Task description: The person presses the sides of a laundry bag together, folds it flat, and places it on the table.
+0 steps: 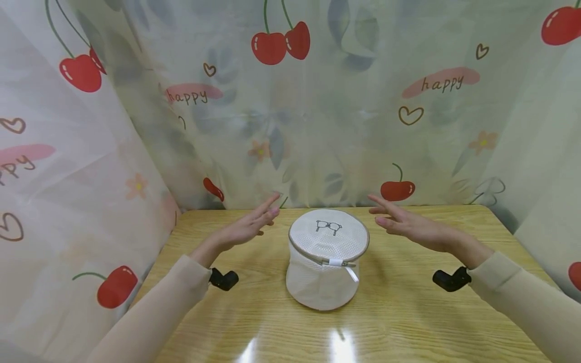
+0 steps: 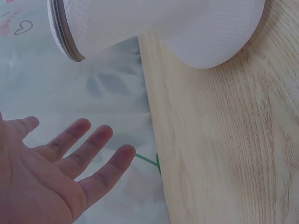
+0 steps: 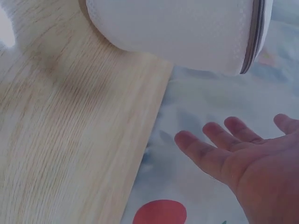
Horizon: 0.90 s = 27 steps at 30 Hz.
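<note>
Nearest come two pale sleeves [image 1: 154,302], with a small black device [image 1: 224,279] at each wrist, seen only from the head. Beyond the cuffs, the left hand [image 1: 240,229] and right hand [image 1: 415,227] reach forward in the air on either side of the bag [image 1: 323,285], apart from it, both released and grasping nothing. The head view gives mostly the backs and edges of the hands; each wrist view shows a palm and its spread fingers [image 2: 100,182]. The bag stands upright on the wooden table [image 1: 227,322] between the hands. Only from the head can one see its round mesh lid [image 1: 313,237], with a drawing of glasses [image 1: 329,227], and the white tab [image 1: 336,262] at the front of the zip. The wrist views crop the bag but catch its side close up, with the grey-brown zip [image 3: 254,37] running along the rim. Farthest is the printed cloth [image 1: 290,126] behind the table; the head view takes in its cherries, hearts and "happy" lettering, while the right wrist view has part of one red cherry [image 3: 161,213] at its lower edge.
</note>
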Each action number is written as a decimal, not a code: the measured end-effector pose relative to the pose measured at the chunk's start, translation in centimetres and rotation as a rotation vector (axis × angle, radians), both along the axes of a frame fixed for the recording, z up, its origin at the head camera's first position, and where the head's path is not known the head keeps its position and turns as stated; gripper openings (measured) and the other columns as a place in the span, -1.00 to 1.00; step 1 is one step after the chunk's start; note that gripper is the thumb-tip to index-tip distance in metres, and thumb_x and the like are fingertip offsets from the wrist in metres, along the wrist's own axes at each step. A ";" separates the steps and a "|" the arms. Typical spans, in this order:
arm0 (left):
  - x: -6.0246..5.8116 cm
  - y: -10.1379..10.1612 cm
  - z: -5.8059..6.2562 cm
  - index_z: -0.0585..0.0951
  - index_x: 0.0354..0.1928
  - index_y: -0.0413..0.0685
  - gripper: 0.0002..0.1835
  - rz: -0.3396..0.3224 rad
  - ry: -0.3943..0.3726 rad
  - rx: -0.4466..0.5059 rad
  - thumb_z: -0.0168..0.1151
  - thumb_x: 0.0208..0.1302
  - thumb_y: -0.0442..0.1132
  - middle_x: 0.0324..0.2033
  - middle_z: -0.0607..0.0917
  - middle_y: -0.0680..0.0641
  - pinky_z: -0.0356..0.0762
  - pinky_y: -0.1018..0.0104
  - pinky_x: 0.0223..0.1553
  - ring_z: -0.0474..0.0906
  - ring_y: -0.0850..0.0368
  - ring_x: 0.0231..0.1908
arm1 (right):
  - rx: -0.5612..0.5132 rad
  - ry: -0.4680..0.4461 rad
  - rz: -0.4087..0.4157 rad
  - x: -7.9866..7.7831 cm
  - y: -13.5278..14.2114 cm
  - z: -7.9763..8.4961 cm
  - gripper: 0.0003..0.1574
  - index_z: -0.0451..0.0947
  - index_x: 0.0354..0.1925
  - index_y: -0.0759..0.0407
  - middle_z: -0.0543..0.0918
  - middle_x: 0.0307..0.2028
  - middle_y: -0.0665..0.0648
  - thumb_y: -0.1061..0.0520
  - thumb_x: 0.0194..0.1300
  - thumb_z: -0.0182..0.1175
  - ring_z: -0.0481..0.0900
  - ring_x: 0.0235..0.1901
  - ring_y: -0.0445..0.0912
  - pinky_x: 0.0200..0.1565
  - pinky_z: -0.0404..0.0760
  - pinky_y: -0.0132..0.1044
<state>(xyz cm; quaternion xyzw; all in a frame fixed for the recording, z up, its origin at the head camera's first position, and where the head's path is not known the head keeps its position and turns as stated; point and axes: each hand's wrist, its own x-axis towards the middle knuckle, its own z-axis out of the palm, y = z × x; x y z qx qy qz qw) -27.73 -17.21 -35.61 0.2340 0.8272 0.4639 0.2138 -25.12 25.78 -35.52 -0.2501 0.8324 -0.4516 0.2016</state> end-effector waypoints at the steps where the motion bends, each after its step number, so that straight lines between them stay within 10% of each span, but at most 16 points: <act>1: 0.0 0.0 0.0 -0.22 0.53 0.53 -0.31 -0.001 0.000 0.003 -0.27 0.49 0.30 0.46 0.15 -0.11 0.19 -0.24 0.30 0.21 -0.15 0.38 | -0.006 -0.001 0.004 0.0 0.0 -0.1 -0.26 -0.25 0.51 -0.52 0.05 0.48 0.10 -0.11 0.58 -0.15 0.15 0.41 0.23 0.29 0.14 0.33; 27: 2.3 1.8 -0.8 -0.06 0.52 0.53 -0.29 0.039 -0.282 0.184 -0.06 0.44 0.27 0.41 0.16 -0.17 0.55 -0.18 0.00 0.34 -0.31 0.25 | -0.229 -0.305 -0.021 1.5 -2.6 -0.6 -0.15 -0.27 0.56 -0.24 0.06 0.43 0.27 0.02 0.56 -0.04 0.11 0.41 0.20 0.13 0.48 0.18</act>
